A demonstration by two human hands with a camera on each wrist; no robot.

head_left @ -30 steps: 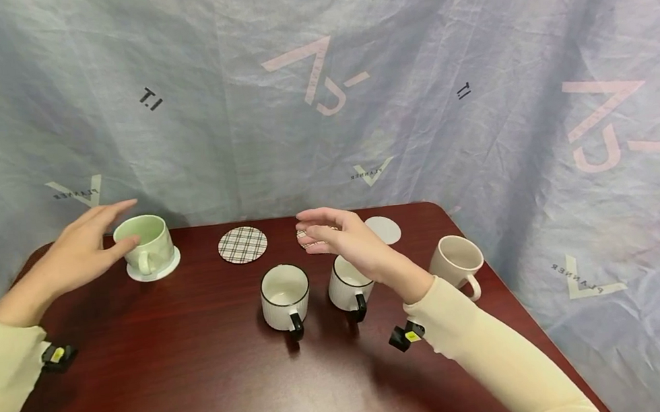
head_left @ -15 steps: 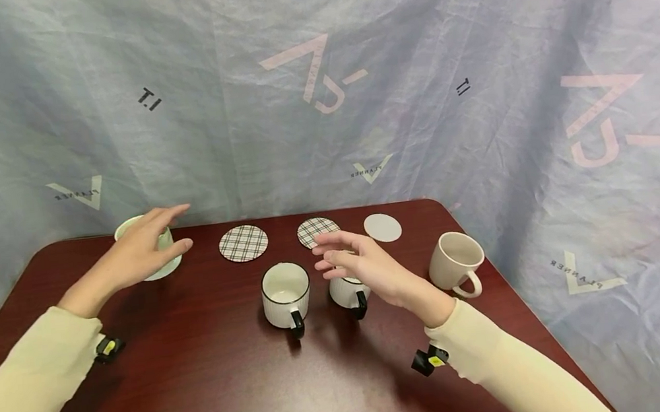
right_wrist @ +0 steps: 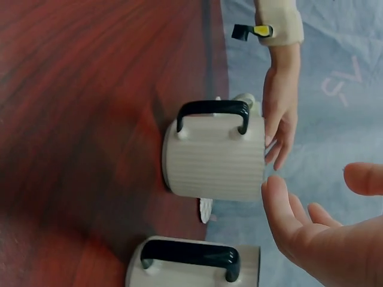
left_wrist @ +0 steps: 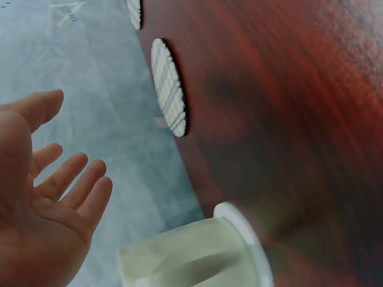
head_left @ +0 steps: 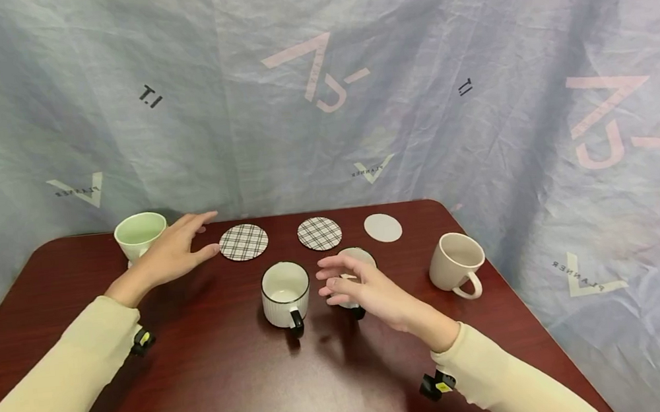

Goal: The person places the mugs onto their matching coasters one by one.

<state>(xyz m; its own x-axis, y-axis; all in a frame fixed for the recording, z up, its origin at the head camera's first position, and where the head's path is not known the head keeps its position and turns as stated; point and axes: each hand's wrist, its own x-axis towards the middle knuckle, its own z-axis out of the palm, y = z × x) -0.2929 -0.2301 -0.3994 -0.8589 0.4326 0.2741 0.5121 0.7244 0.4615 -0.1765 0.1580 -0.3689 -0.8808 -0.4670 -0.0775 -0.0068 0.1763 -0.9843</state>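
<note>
While your left hand (head_left: 174, 251) hovers slack-fingered and empty between the green cup (head_left: 139, 234) and a plaid coaster (head_left: 243, 242), your right hand (head_left: 368, 288), fingers loosely spread, holds nothing above the black-rimmed ribbed mug (head_left: 356, 257).

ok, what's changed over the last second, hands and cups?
The left hand drew away from the green cup toward the near plaid coaster, holding nothing. The right hand pulled back from the coasters and lowered over the right ribbed cup, not gripping. Cups and coasters stayed put.
</note>
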